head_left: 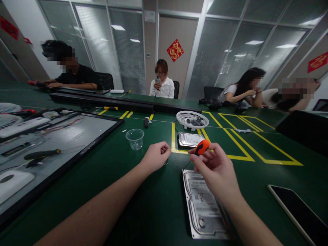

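Head view shows the right hand (216, 167) clamped on an orange-handled screwdriver (201, 147) over a hard drive (205, 208) lying flat on the green table (143, 201), while the left hand (155, 157) rests curled into a fist beside it. Unscrewing the drive seems underway; the next move calls for seating the tip squarely in a screw.

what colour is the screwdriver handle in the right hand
Orange with black, seen in the head view: the screwdriver is held in the right hand.

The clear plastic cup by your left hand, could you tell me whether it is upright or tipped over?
Upright: the clear plastic cup stands on its base on the green table, round mouth facing up.
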`<move>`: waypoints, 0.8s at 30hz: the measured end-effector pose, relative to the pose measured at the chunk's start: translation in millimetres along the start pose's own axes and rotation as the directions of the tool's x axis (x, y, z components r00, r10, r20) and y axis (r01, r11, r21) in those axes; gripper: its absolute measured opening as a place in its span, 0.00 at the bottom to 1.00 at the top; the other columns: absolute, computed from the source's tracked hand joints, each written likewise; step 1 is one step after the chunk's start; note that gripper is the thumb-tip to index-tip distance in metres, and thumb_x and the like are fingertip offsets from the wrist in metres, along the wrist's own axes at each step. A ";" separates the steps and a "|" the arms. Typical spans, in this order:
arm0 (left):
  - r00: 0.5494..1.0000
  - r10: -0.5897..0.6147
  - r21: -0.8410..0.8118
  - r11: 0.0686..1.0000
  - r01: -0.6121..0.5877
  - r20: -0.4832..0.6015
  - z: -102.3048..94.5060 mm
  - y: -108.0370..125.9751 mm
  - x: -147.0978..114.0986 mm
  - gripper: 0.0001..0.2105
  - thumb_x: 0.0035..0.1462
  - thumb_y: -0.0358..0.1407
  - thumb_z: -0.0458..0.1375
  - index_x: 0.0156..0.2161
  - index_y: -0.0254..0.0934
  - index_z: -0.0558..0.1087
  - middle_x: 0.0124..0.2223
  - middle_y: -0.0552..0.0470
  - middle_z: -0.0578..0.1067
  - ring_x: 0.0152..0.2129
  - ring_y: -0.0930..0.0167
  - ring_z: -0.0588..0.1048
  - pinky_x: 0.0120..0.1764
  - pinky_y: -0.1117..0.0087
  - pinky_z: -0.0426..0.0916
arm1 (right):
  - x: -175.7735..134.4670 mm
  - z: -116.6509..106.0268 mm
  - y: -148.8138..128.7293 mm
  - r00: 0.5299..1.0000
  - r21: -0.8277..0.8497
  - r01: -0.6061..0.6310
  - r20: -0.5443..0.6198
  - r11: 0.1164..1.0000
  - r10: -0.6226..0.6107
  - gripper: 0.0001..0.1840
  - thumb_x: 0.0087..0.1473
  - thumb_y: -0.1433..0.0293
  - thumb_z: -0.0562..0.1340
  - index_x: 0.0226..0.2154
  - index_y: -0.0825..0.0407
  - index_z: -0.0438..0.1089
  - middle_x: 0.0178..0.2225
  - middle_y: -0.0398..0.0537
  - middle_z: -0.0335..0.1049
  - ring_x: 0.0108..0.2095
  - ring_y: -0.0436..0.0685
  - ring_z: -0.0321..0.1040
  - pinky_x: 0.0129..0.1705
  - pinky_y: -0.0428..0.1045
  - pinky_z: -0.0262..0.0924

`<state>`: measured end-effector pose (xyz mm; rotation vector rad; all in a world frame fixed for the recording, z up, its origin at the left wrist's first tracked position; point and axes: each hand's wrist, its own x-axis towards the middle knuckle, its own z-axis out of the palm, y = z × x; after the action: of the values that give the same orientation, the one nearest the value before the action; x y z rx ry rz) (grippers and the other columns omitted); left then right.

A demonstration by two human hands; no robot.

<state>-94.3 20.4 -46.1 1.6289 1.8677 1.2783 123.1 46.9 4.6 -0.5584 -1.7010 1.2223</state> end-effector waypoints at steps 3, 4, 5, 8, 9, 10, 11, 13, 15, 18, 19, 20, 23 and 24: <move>1.000 -0.005 0.001 1.000 0.005 -0.005 -0.1 0.1 -0.1 0.08 0.60 0.38 0.57 0.34 0.37 0.77 0.31 0.52 0.77 0.28 0.69 0.74 0.32 0.70 0.65 | -0.3 0.2 -2.2 1.000 0.030 0.002 0.031 1.000 -0.003 0.12 0.60 0.69 0.67 0.44 0.46 0.66 0.32 0.42 0.72 0.26 0.51 0.67 0.30 0.50 0.64; 1.000 -0.006 0.003 1.000 0.006 -0.005 -0.1 0.3 -0.2 0.08 0.60 0.38 0.57 0.34 0.37 0.77 0.31 0.52 0.78 0.28 0.69 0.74 0.32 0.69 0.65 | -0.2 0.0 -3.1 0.999 0.030 0.000 0.043 1.000 -0.002 0.11 0.61 0.68 0.66 0.46 0.47 0.67 0.34 0.44 0.73 0.26 0.51 0.67 0.30 0.50 0.64; 1.000 -0.008 0.005 1.000 0.008 -0.003 -0.2 0.7 -0.3 0.08 0.60 0.38 0.57 0.34 0.37 0.77 0.31 0.52 0.78 0.28 0.69 0.74 0.32 0.69 0.65 | -0.2 -0.2 -3.8 0.999 0.024 -0.001 0.053 1.000 0.000 0.11 0.62 0.67 0.65 0.47 0.47 0.68 0.36 0.45 0.73 0.27 0.52 0.68 0.31 0.50 0.65; 1.000 -0.012 0.004 1.000 0.012 -0.002 -0.6 1.9 -0.5 0.08 0.59 0.38 0.57 0.34 0.37 0.76 0.31 0.52 0.77 0.28 0.69 0.74 0.32 0.70 0.65 | 0.2 -1.0 -3.7 0.999 -0.017 0.000 0.049 1.000 0.001 0.10 0.62 0.67 0.65 0.46 0.48 0.69 0.36 0.46 0.73 0.26 0.52 0.67 0.30 0.50 0.64; 1.000 -0.012 0.004 1.000 0.012 -0.002 -0.7 2.2 -0.6 0.08 0.59 0.38 0.57 0.34 0.37 0.76 0.31 0.52 0.77 0.28 0.69 0.74 0.32 0.70 0.65 | 0.2 -1.2 -3.0 0.999 -0.032 -0.003 0.039 0.999 0.004 0.09 0.61 0.67 0.66 0.45 0.48 0.69 0.33 0.44 0.73 0.26 0.52 0.67 0.29 0.50 0.63; 1.000 -0.011 0.004 1.000 0.011 -0.003 -0.6 2.3 -0.6 0.08 0.59 0.38 0.57 0.34 0.37 0.76 0.30 0.52 0.77 0.28 0.69 0.74 0.32 0.70 0.65 | 0.2 -1.5 -2.2 0.999 -0.046 -0.008 0.032 0.999 0.010 0.09 0.60 0.67 0.67 0.43 0.49 0.69 0.30 0.43 0.71 0.25 0.52 0.66 0.29 0.49 0.62; 1.000 -0.008 0.004 1.000 0.008 -0.006 -0.5 2.2 -0.5 0.08 0.59 0.38 0.57 0.34 0.37 0.76 0.30 0.52 0.77 0.28 0.69 0.74 0.32 0.70 0.65 | 0.1 -1.6 -1.4 1.000 -0.057 -0.015 0.025 0.998 0.016 0.09 0.59 0.68 0.68 0.41 0.49 0.69 0.27 0.41 0.69 0.25 0.52 0.65 0.28 0.49 0.61; 1.000 -0.001 0.002 1.000 0.001 -0.009 -0.1 1.5 -0.3 0.08 0.59 0.37 0.57 0.34 0.37 0.76 0.30 0.52 0.77 0.28 0.69 0.74 0.32 0.70 0.65 | 0.0 -1.7 -0.6 1.000 -0.066 -0.025 0.016 0.997 0.026 0.10 0.58 0.68 0.70 0.39 0.49 0.68 0.25 0.39 0.67 0.25 0.52 0.65 0.28 0.49 0.60; 1.000 0.003 -0.002 1.000 -0.003 -0.010 0.6 0.2 0.2 0.08 0.60 0.37 0.57 0.34 0.37 0.76 0.30 0.52 0.78 0.28 0.69 0.75 0.32 0.70 0.65 | 0.1 -1.4 -0.9 1.000 -0.056 -0.023 0.013 0.998 0.023 0.11 0.57 0.68 0.70 0.38 0.48 0.68 0.26 0.39 0.66 0.25 0.51 0.65 0.29 0.49 0.61; 1.000 0.007 -0.004 1.000 -0.007 -0.012 1.7 -2.0 0.9 0.08 0.60 0.37 0.57 0.34 0.37 0.77 0.31 0.52 0.78 0.28 0.69 0.75 0.32 0.70 0.65 | 0.3 -0.6 -2.8 1.000 -0.017 -0.010 0.015 1.000 0.010 0.11 0.58 0.68 0.69 0.40 0.47 0.67 0.29 0.40 0.68 0.26 0.51 0.66 0.29 0.49 0.62; 1.000 0.009 -0.004 1.000 -0.009 -0.013 2.0 -2.7 1.0 0.08 0.60 0.38 0.57 0.34 0.37 0.77 0.31 0.51 0.78 0.28 0.69 0.75 0.32 0.70 0.65 | 0.3 -0.5 -3.6 1.000 -0.006 -0.005 0.026 1.000 0.006 0.10 0.59 0.67 0.68 0.41 0.47 0.68 0.30 0.41 0.69 0.26 0.51 0.66 0.29 0.49 0.63; 1.000 0.011 -0.004 1.000 -0.011 -0.012 2.2 -3.2 1.1 0.08 0.60 0.38 0.57 0.34 0.37 0.76 0.31 0.51 0.78 0.28 0.69 0.75 0.32 0.70 0.65 | 0.2 -0.4 -4.2 0.999 0.001 -0.003 0.041 1.000 0.003 0.09 0.61 0.67 0.67 0.42 0.48 0.68 0.31 0.42 0.71 0.26 0.51 0.66 0.29 0.49 0.63; 1.000 0.012 0.004 1.000 -0.012 -0.008 2.3 -3.4 0.8 0.08 0.60 0.38 0.57 0.34 0.37 0.76 0.31 0.51 0.78 0.29 0.69 0.74 0.32 0.70 0.65 | -0.4 -0.9 -5.0 0.998 -0.010 0.005 0.064 1.000 -0.004 0.08 0.63 0.66 0.64 0.44 0.49 0.70 0.32 0.45 0.73 0.26 0.52 0.66 0.30 0.50 0.63; 1.000 0.010 0.007 1.000 -0.010 -0.008 2.1 -3.1 0.7 0.08 0.60 0.38 0.57 0.34 0.37 0.76 0.31 0.51 0.77 0.28 0.69 0.74 0.32 0.70 0.65 | -0.5 -1.1 -4.7 0.998 -0.026 0.006 0.057 1.000 -0.005 0.08 0.62 0.66 0.65 0.44 0.49 0.70 0.31 0.44 0.72 0.25 0.52 0.66 0.29 0.50 0.63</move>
<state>-94.8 22.0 -49.5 1.6408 1.8734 1.2852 125.0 45.1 8.7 -0.5388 -1.7671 1.2240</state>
